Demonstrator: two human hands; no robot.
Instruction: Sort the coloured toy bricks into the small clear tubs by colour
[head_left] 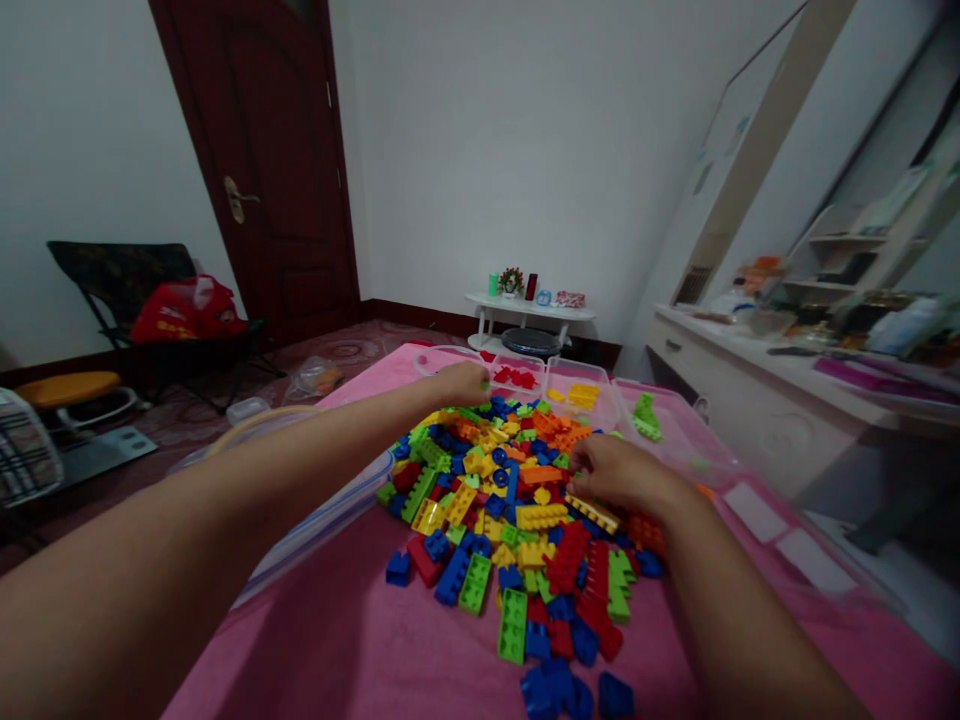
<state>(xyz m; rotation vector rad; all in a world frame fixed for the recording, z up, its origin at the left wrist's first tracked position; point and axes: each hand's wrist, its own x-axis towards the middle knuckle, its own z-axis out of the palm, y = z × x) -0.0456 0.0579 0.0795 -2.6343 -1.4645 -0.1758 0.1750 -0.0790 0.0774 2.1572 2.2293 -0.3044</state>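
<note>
A heap of toy building bricks [541, 517] in red, blue, yellow, green and orange lies on a pink cloth [420, 660]. My left hand [461, 383] is closed at the heap's far edge, beside a clear compartment with red bricks [517, 377]. A bit of green shows at its fingertips, but what it holds is unclear. On the heap's right side, my right hand [611, 468] has its fingers curled down among the bricks, near a long yellow brick [592, 513]. Its fingertips are partly hidden. Yellow bricks [583, 396] and green bricks [646, 418] sit in other clear compartments behind.
A clear lid [787, 540] with white labels lies to the right. Farther off stand a small white table [532, 305], a cluttered dresser [750, 390], and a folding chair with a red bag [187, 308]. A dark red door [262, 170] is at the back left.
</note>
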